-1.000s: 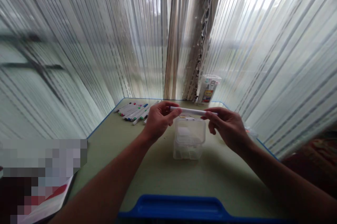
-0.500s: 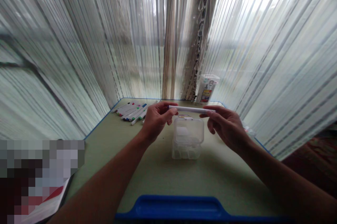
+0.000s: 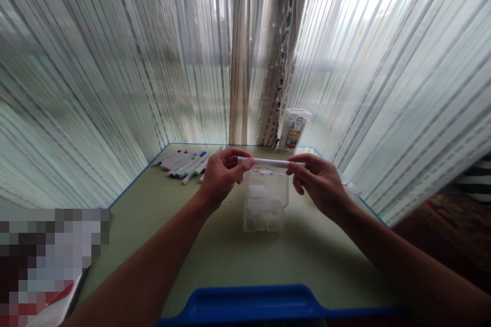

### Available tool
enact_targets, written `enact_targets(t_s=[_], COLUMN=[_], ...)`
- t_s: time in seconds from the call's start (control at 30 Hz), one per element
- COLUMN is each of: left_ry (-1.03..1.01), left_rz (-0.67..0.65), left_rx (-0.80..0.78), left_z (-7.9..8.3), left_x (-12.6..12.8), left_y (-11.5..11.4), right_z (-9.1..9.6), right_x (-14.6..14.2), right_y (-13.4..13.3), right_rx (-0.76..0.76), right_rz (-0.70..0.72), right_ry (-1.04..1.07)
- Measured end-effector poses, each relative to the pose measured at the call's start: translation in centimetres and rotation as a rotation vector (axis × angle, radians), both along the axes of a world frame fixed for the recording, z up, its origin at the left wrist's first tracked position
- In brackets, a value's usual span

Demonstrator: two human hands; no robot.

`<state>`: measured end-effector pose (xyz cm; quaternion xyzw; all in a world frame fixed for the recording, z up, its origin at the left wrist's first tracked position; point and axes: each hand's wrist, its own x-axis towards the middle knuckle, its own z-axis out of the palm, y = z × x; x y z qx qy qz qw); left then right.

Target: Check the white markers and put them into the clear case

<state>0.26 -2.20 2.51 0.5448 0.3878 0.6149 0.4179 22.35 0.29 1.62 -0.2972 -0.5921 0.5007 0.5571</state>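
A white marker (image 3: 270, 163) is held level between both hands, above the table. My left hand (image 3: 224, 171) pinches its left end, where a dark purple tip shows. On the other end, the thumb and fingers of my right hand (image 3: 316, 171) are closed. Just below and behind the marker stands a clear plastic box (image 3: 265, 199) with its lid raised; what lies inside is hard to make out. Several white markers with coloured caps (image 3: 182, 166) lie in a loose pile beyond my left hand.
A clear pack with a printed label (image 3: 294, 130) stands at the table's back edge, by the string curtain (image 3: 192, 61). The green table (image 3: 226, 265) has a blue front tray (image 3: 249, 301). Behind my right wrist lies a clear plastic item (image 3: 352, 189). Bottom left is blurred out.
My right hand has slid inward along the marker, closer to my left hand. The whole view has shifted slightly, so things sit a little further left.
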Motion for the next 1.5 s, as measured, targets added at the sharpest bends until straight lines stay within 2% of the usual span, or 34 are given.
enact_targets(t_s=[0.5, 0.83, 1.5], left_ry=[-0.137, 0.017, -0.086], left_rz=[-0.047, -0.002, -0.037], left_rx=[-0.030, -0.006, -0.026], left_z=[0.42, -0.15, 0.01], left_x=[-0.05, -0.07, -0.10], left_y=[-0.09, 0.06, 0.03], right_z=[0.46, -0.01, 0.09], right_x=[0.03, 0.15, 0.14], right_y=[-0.10, 0.14, 0.16], right_rx=[-0.035, 0.003, 0.004], right_rz=[-0.003, -0.001, 0.012], right_ry=[0.059, 0.033, 0.061])
